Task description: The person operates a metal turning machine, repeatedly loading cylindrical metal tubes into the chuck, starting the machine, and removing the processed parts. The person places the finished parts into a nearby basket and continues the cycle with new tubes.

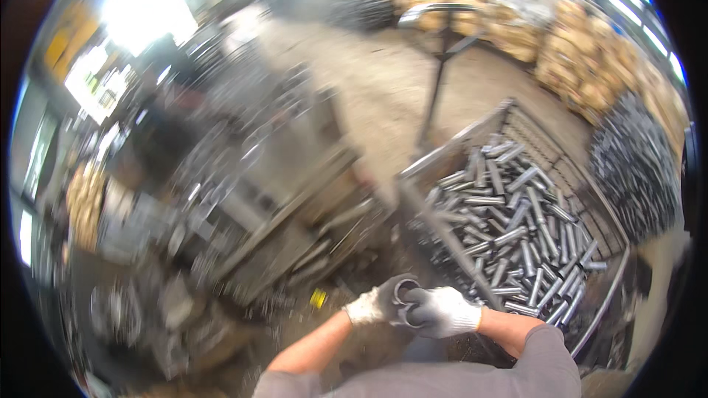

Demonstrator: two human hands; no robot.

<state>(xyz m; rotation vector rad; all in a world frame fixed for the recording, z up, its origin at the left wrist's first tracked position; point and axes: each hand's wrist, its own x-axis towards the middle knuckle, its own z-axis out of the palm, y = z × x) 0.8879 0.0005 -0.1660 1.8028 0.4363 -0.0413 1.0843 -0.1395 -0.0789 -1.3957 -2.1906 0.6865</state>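
Note:
Both my hands wear white work gloves with grey palms and meet in front of my body. My left hand (pixel 376 304) is closed around a short metal tube (pixel 405 290), whose round end faces up between the hands. My right hand (pixel 447 311) is closed too, pressed against the left, around what looks like another tube end (pixel 413 315); the fingers hide most of it. To the right of my hands stands a metal crate (pixel 450 239) heaped with loose shiny metal tubes (pixel 509 232).
A grey machine (pixel 273 169) with a ledge, blurred by motion, fills the left. Beyond the crate rises a metal stand (pixel 440 66) with a curved top. Yellowish sacks (pixel 582 59) and a dark heap of metal parts (pixel 636 169) line the right. A small yellow object (pixel 318 298) lies near my left hand.

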